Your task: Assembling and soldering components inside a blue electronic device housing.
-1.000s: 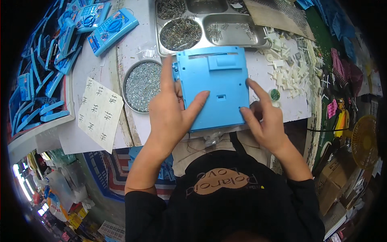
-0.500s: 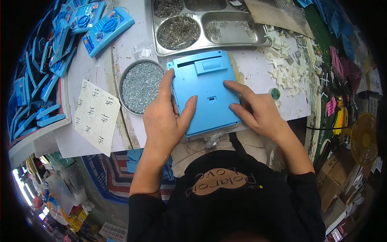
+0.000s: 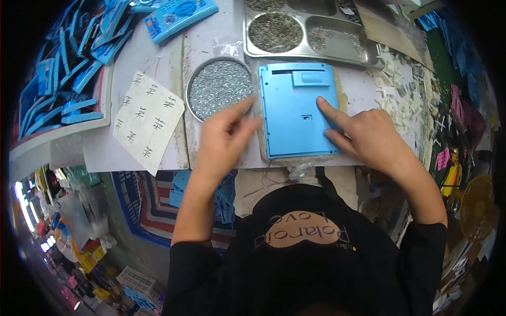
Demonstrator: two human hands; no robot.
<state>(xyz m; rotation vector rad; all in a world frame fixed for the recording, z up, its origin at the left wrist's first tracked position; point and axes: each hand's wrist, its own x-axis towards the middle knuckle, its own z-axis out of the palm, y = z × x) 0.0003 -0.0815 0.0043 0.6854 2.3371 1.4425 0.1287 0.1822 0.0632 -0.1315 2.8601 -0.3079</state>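
A flat blue plastic casing [image 3: 287, 129] lies on the table before me, its back face up, with a slot and a raised panel at its far end. My right hand [image 3: 371, 134] rests at its right side, index finger and thumb spread on the face. Left of the casing and apart from it is my left hand [image 3: 226, 139], slightly blurred, thumb and index finger apart and nothing visible between them. Its index finger is nearest the lower right rim of a round metal bowl [image 3: 188, 84] full of small silvery screws.
A metal tray [image 3: 311, 51] of springs and small metal parts stands at the back. White plastic pieces [image 3: 400, 100] are heaped on the right. At left are a handwritten card [image 3: 145, 126] and a bin of blue casings [image 3: 79, 79]. A blue basket [image 3: 129, 205] sits below the table edge.
My left hand has let go of the casing and moved left toward the bowl of screws. My right hand stays on the casing. The view has shifted, so the table things appear farther right.
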